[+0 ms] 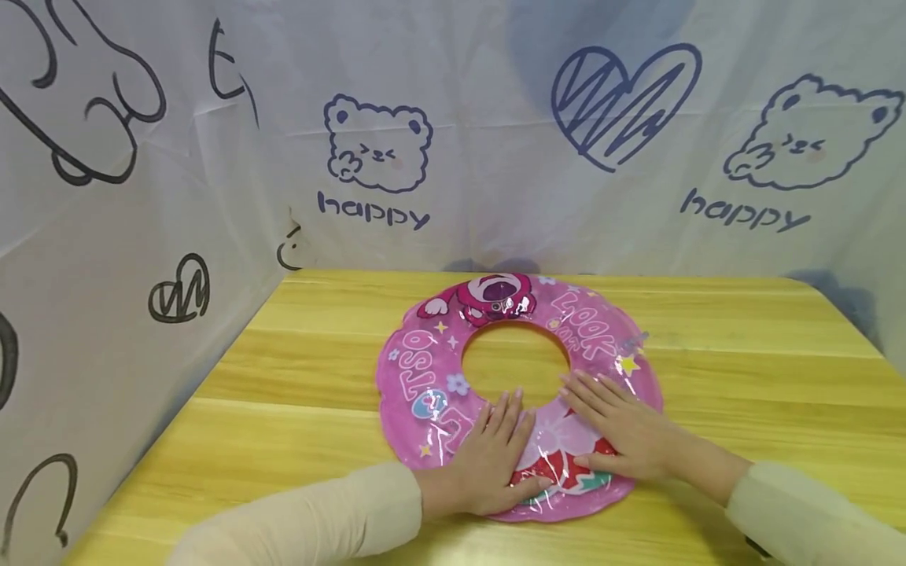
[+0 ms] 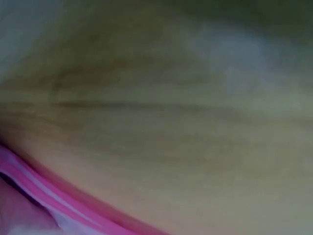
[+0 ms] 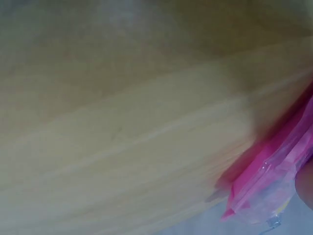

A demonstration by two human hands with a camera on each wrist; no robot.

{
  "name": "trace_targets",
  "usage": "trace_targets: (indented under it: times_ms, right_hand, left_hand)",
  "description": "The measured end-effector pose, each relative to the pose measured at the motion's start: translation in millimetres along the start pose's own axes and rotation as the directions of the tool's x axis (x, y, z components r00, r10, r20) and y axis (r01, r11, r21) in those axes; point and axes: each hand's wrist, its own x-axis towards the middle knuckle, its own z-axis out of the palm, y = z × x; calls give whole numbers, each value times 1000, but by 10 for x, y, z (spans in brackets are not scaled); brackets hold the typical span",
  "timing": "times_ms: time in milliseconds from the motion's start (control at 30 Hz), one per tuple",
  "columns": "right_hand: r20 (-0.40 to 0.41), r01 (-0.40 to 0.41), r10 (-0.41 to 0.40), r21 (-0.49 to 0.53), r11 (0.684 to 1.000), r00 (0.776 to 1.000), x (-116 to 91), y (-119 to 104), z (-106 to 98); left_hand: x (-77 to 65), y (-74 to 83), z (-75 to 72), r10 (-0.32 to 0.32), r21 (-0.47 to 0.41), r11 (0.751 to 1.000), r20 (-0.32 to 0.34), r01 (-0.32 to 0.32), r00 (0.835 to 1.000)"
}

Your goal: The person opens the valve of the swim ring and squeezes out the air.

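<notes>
A pink inflatable swim ring (image 1: 418, 369) with a bear, flowers, stars and lettering printed on it lies flat on the wooden table. My left hand (image 1: 488, 460) rests on its near left part, fingers spread and straight, thumb toward the strawberry print. On the near right part lies my right hand (image 1: 630, 428), its fingers also straight and pointing at the hole. In the left wrist view only the edge of the swim ring (image 2: 63, 196) shows at the lower left. The right wrist view has the ring's edge (image 3: 266, 181) at the right, with a bit of fingertip beside it.
The yellow wood-grain table (image 1: 283, 393) extends around the ring on all sides. Behind it hangs a white cloth (image 1: 481, 181) with bear and heart drawings, and another printed cloth (image 1: 106, 259) runs along the left side.
</notes>
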Motion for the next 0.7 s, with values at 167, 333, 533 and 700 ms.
trace_targets:
  times_ms: [167,333,533,700]
  right_hand:
    - [18,-17,17,9,1000,1000,-18,10,86]
    - [25,-29,28,47,998,999,-31,2,126]
    - [46,-43,39,81,996,998,-28,7,159]
    - [96,-87,75,134,987,993,-33,17,174]
  left_hand:
    - [4,-16,43,-5,-10,1000,11,5,1000]
    - [-3,-12,49,12,-9,1000,21,-12,1000]
    - [4,-13,47,24,35,999,15,-24,1000]
    - [16,-9,47,31,55,998,4,-31,1000]
